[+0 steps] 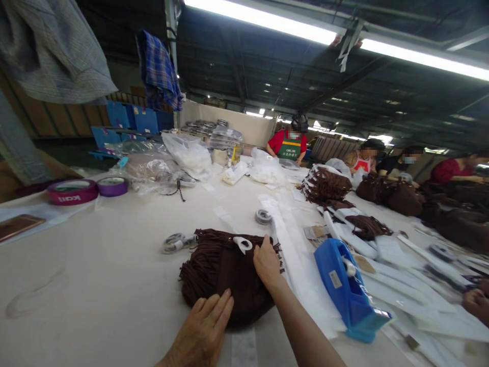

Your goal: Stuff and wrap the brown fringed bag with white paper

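A dark brown fringed bag (pixel 244 290) lies on the white table in front of me. Long strips hang down its left side, and a white paper-like loop (pixel 243 245) sits at its top edge. My left hand (pixel 204 323) rests flat on the bag's lower left part, fingers stretched out. At the upper right edge, my right hand (pixel 268 262) grips the bag; its fingertips are partly hidden. Touching or very near the bag's upper left is a plastic-wrapped coiled strap (pixel 178 242). Behind the bag stands a grey coil (pixel 263 216).
A blue tape dispenser (pixel 342 285) stands to the right, among white sheets. Purple tape rolls (pixel 72 191) and a phone (pixel 19 227) lie at left. Farther back are plastic bags (pixel 189 155) and a brown fringed stack (pixel 326 183). Several co-workers (pixel 288 145) sit or stand beyond.
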Demonstrator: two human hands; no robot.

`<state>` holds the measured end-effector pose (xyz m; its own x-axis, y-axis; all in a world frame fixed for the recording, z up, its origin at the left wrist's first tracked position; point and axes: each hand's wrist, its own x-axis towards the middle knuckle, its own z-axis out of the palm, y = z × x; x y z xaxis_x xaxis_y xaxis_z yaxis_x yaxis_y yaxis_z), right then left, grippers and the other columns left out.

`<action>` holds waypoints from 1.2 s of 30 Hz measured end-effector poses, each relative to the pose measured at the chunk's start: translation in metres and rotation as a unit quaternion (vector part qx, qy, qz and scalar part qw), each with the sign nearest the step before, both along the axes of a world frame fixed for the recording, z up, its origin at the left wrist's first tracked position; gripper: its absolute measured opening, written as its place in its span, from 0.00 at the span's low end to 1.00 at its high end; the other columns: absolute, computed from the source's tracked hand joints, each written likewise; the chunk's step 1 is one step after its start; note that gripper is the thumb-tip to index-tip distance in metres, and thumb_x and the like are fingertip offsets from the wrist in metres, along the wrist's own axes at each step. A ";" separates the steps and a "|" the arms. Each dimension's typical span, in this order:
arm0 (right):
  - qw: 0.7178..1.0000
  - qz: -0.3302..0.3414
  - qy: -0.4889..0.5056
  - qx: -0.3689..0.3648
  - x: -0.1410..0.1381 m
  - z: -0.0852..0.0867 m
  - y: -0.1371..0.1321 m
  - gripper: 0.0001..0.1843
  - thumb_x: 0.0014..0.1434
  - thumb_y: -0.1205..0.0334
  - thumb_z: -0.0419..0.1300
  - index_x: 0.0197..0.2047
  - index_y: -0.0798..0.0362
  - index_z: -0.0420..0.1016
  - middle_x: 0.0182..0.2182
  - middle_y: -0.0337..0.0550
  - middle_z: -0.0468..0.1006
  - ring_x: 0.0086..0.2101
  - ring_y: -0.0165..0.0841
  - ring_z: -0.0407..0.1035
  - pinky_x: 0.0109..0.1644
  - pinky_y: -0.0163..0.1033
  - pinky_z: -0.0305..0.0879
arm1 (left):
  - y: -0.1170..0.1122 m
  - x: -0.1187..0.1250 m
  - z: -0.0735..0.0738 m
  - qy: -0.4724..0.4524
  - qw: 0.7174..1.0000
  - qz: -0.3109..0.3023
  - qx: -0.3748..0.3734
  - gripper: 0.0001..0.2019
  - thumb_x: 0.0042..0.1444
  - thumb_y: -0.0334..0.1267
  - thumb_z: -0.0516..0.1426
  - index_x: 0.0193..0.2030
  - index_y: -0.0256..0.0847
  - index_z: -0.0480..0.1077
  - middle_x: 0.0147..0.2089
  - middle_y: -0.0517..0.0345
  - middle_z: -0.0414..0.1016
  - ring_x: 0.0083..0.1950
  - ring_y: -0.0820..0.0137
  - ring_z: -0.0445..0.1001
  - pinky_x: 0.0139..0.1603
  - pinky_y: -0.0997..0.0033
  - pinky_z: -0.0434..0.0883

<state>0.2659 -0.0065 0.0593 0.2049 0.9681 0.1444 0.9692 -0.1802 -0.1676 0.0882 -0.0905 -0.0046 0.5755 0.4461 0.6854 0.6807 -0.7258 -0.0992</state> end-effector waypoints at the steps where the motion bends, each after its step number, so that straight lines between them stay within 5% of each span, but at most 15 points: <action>1: 1.000 0.001 -0.005 0.011 -0.004 0.002 -0.006 0.18 0.62 0.68 0.41 0.50 0.63 0.66 0.42 0.60 0.73 0.43 0.42 0.70 0.42 0.41 0.63 | 0.000 0.000 0.001 0.003 1.000 -0.003 -0.005 0.22 0.48 0.26 0.47 0.52 0.33 0.65 0.53 0.51 0.70 0.49 0.65 0.64 0.48 0.66 0.59; 4: 0.995 0.096 -0.014 0.015 -0.026 0.003 -0.025 0.16 0.61 0.67 0.44 0.37 0.55 0.73 0.39 0.52 0.75 0.43 0.42 0.69 0.45 0.44 0.62 | -0.003 0.002 0.003 0.022 0.999 0.000 -0.032 0.23 0.48 0.25 0.47 0.52 0.33 0.64 0.52 0.49 0.70 0.49 0.64 0.64 0.48 0.65 0.61; 7: 0.980 0.193 -0.026 -0.045 -0.049 -0.001 -0.027 0.19 0.58 0.72 0.45 0.50 0.58 0.68 0.37 0.54 0.76 0.38 0.40 0.72 0.40 0.43 0.65 | -0.004 0.004 0.000 -0.004 0.999 0.012 -0.031 0.19 0.50 0.26 0.48 0.49 0.35 0.66 0.46 0.50 0.73 0.48 0.64 0.65 0.48 0.64 0.62; 10: 0.979 0.181 -0.043 -0.085 -0.063 0.000 -0.007 0.26 0.54 0.75 0.46 0.58 0.66 0.58 0.35 0.60 0.77 0.35 0.43 0.74 0.36 0.43 0.66 | -0.003 0.004 -0.005 -0.003 1.000 0.022 -0.018 0.19 0.51 0.26 0.47 0.49 0.35 0.67 0.47 0.51 0.72 0.49 0.65 0.65 0.48 0.65 0.62; 13: 0.975 0.205 -0.045 -0.070 -0.072 0.007 0.011 0.26 0.54 0.75 0.44 0.58 0.63 0.57 0.35 0.60 0.77 0.36 0.43 0.74 0.36 0.44 0.66 | 0.001 0.005 -0.006 -0.007 1.000 0.018 0.004 0.18 0.53 0.28 0.47 0.50 0.35 0.67 0.50 0.51 0.72 0.48 0.66 0.65 0.46 0.66 0.62; 17: 0.930 0.362 -0.049 -0.045 -0.087 0.019 0.002 0.27 0.56 0.68 0.48 0.60 0.46 0.56 0.36 0.47 0.78 0.35 0.38 0.73 0.36 0.39 0.65 | 0.006 0.008 -0.007 -0.060 0.998 -0.007 0.023 0.14 0.53 0.28 0.47 0.43 0.37 0.69 0.40 0.54 0.75 0.41 0.66 0.67 0.42 0.66 0.62; 20: 0.896 0.443 -0.015 0.015 -0.089 0.021 -0.018 0.22 0.57 0.66 0.49 0.55 0.45 0.62 0.34 0.41 0.76 0.32 0.33 0.71 0.34 0.35 0.64 | 0.006 0.010 -0.007 -0.063 0.998 -0.012 -0.003 0.12 0.51 0.28 0.48 0.40 0.40 0.69 0.35 0.57 0.75 0.39 0.66 0.67 0.41 0.66 0.62; 23: 0.929 0.360 0.029 0.076 -0.071 0.015 -0.032 0.16 0.56 0.71 0.49 0.45 0.52 0.70 0.37 0.44 0.74 0.38 0.34 0.68 0.42 0.36 0.64 | 0.002 0.009 -0.003 -0.050 0.998 -0.010 -0.024 0.13 0.50 0.28 0.50 0.42 0.39 0.69 0.37 0.57 0.75 0.39 0.66 0.66 0.40 0.67 0.61; 27: 0.969 0.242 0.026 0.051 -0.027 -0.005 -0.049 0.18 0.59 0.70 0.50 0.52 0.56 0.68 0.50 0.51 0.71 0.52 0.40 0.61 0.56 0.47 0.56 | -0.003 0.004 0.004 -0.004 1.000 -0.002 -0.025 0.20 0.50 0.25 0.48 0.51 0.33 0.66 0.50 0.51 0.71 0.48 0.65 0.64 0.47 0.65 0.59; 32: 0.966 0.252 0.051 0.032 0.018 -0.017 -0.076 0.18 0.63 0.65 0.49 0.55 0.53 0.66 0.55 0.45 0.68 0.56 0.37 0.57 0.63 0.50 0.47 | 0.000 -0.003 -0.001 -0.008 1.000 -0.004 -0.026 0.20 0.55 0.26 0.44 0.53 0.37 0.65 0.53 0.56 0.70 0.49 0.66 0.63 0.49 0.65 0.56; 36: 0.939 0.334 0.040 0.078 0.030 -0.013 -0.091 0.18 0.62 0.60 0.52 0.55 0.49 0.66 0.54 0.43 0.69 0.56 0.38 0.58 0.63 0.55 0.47 | 0.004 -0.008 -0.001 -0.010 1.000 -0.008 -0.015 0.20 0.61 0.26 0.39 0.51 0.39 0.66 0.52 0.58 0.71 0.48 0.68 0.63 0.48 0.66 0.56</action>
<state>0.2955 -0.0971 0.0464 -0.4234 0.8530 0.3052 0.8403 0.4956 -0.2195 0.0807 -0.0860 -0.0052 0.5687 0.4586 0.6829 0.6713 -0.7385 -0.0631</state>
